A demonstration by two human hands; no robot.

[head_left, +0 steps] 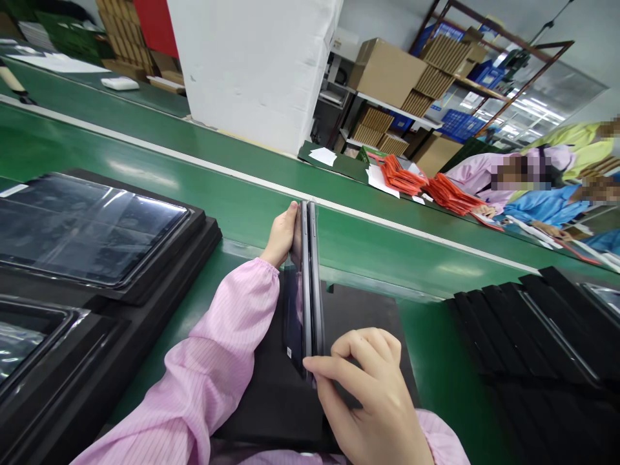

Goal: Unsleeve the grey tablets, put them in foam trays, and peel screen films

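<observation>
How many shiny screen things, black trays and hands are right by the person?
Tablets held on edge: 2
Tablets lying in black trays: 2
Trays with a tablet in them: 2
Person's own hands, left hand and right hand: 2
Total: 8

Tablets (310, 284) seen edge-on; faces hidden. Left hand (281, 237) fingers behind them. Right hand (372, 394) cut at bottom edge. Trays (72, 310) run off left edge. Co-workers' faces (518, 173) blurred.
</observation>
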